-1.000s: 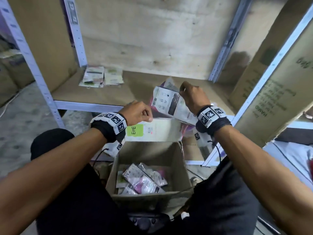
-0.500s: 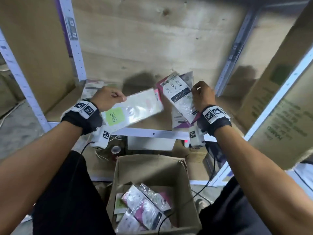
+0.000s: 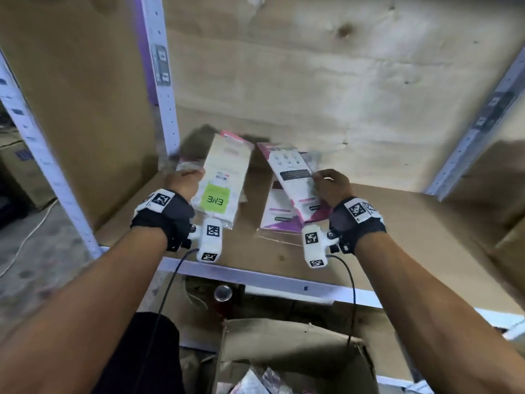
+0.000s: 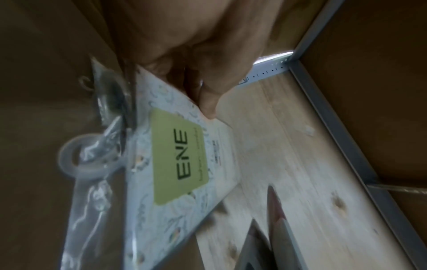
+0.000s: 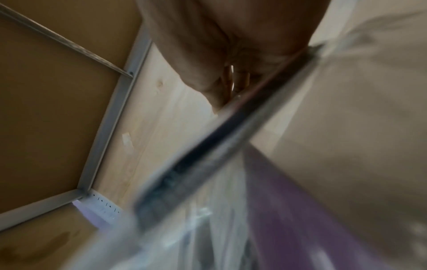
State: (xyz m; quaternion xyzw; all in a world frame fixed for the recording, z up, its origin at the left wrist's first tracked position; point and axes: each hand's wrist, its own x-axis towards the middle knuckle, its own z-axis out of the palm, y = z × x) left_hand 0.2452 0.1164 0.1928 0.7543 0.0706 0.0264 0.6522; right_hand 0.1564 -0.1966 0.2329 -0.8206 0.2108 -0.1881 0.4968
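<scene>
My left hand [image 3: 184,182] pinches the edge of a flat white packet with a green ENE label [image 3: 220,180], held over the left part of the wooden shelf [image 3: 397,223]. The left wrist view shows the same ENE packet [image 4: 182,164] with my thumb [image 4: 208,102] on its edge. My right hand [image 3: 331,187] grips a white and pink packet [image 3: 292,177], tilted above another pink and white packet [image 3: 279,216] that lies on the shelf. In the right wrist view the held packet [image 5: 208,146] is a blurred edge under my fingers.
More packets [image 3: 187,164] lie on the shelf behind my left hand. An open cardboard box [image 3: 298,348] with several packets stands below the shelf edge. Grey metal uprights [image 3: 162,81] and plywood walls [image 3: 341,81] bound the bay. Cardboard cartons stand at the right [image 3: 508,194].
Both hands have lifted their packets from above the box up and forward over the shelf. The ENE packet has swung from lying crosswise to pointing away from me.
</scene>
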